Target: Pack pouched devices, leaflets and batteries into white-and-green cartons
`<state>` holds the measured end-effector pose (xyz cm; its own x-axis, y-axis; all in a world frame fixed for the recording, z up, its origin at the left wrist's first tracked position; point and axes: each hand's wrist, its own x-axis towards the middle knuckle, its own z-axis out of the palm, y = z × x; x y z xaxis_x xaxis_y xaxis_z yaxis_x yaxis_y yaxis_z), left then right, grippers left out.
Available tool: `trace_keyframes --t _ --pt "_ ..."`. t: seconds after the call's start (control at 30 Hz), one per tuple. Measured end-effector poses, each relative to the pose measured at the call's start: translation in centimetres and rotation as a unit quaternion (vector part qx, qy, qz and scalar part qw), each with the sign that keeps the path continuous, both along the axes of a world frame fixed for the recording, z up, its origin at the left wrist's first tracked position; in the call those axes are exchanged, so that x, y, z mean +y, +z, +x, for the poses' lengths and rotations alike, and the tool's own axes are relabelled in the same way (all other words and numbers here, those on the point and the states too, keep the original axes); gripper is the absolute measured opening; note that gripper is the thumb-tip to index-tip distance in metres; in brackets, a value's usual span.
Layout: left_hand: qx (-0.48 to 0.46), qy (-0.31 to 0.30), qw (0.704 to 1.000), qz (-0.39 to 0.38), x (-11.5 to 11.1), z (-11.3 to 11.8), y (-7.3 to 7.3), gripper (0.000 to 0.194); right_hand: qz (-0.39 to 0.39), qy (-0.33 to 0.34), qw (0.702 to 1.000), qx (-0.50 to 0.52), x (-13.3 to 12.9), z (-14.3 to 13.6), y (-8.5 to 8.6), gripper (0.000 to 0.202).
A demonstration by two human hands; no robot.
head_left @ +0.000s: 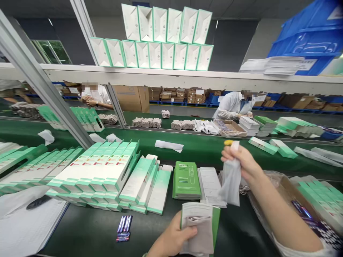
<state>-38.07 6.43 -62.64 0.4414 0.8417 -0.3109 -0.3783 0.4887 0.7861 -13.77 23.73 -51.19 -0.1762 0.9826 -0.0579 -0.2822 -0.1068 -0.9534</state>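
Observation:
My left hand (171, 235) is closed around a small stack near the bottom centre. On top of it lies a light grey cloth pouch (200, 237), with a white leaflet (195, 207) beneath and a green booklet (216, 223) at the back. Up and to the right, my right hand (248, 164) grips a white translucent sleeve (230, 184) by its upper end, so that it hangs down. A yellow bit (228, 142) shows at a fingertip. Behind the hands are a pile of green booklets (187, 180) and a stack of white leaflets (210, 182).
Green-and-white boxes (93, 167) are piled left. Several batteries (124, 225) lie on the dark surface. An open carton (292, 192) holding batteries stands right. A conveyor (144, 142) carries white sleeves and boxes. A shelf (166, 74) spans above; two people work beyond.

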Motion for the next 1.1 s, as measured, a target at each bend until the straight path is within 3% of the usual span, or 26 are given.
trace_keyframes --t 0.13,0.23,0.43,0.5,0.57,0.67,0.73,0.8,0.87,0.93,1.0,1.1 --pt "0.021 -0.133 0.969 0.207 1.1 2.4 4.1 0.045 -0.085 0.005 0.993 0.083 -5.7 -3.7 -1.3 0.024" --pt "0.052 -0.179 0.953 0.238 0.4 3.5 5.5 0.039 -0.135 -0.017 0.984 0.116 -8.2 -5.1 -3.0 0.021" --pt "0.099 -0.173 0.960 0.197 -1.3 3.3 5.1 0.041 -0.236 -0.049 0.969 0.058 -11.8 -4.9 -5.3 0.013" --pt "0.117 -0.164 0.959 0.199 -1.3 3.0 4.9 0.044 -0.202 -0.041 0.978 0.003 -12.8 -4.5 -5.7 0.023" --pt "0.129 -0.160 0.957 0.203 -1.3 2.8 4.7 0.047 -0.138 0.011 0.989 -0.059 -13.5 -4.0 -6.0 0.038" --pt "0.137 -0.159 0.958 0.193 -1.5 2.5 4.1 0.048 -0.065 0.118 0.982 -0.136 -13.7 -2.9 -6.3 0.054" --pt "0.121 -0.157 0.965 0.174 -2.0 2.4 2.9 0.043 -0.061 0.138 0.975 -0.166 -13.2 -1.6 -6.3 0.053" --pt "0.086 -0.110 0.985 0.098 -2.7 2.2 1.0 0.036 -0.082 0.108 0.973 -0.186 -12.6 0.1 -6.1 0.052" --pt "0.047 0.004 0.998 -0.048 -3.3 2.1 -1.2 0.034 -0.098 0.046 0.975 -0.197 -12.1 1.9 -5.7 0.055" --pt "0.027 0.131 0.976 -0.174 -3.6 2.3 -3.0 0.041 -0.102 -0.002 0.976 -0.191 -12.2 2.7 -5.3 0.058" --pt "0.017 0.193 0.958 -0.211 -3.4 2.7 -3.8 0.047 -0.108 0.018 0.979 -0.171 -12.9 1.9 -5.1 0.061" --pt "0.000 0.191 0.963 -0.192 -2.8 3.6 -3.1 0.046 -0.087 0.103 0.973 -0.186 -14.7 -1.7 -5.6 0.059"
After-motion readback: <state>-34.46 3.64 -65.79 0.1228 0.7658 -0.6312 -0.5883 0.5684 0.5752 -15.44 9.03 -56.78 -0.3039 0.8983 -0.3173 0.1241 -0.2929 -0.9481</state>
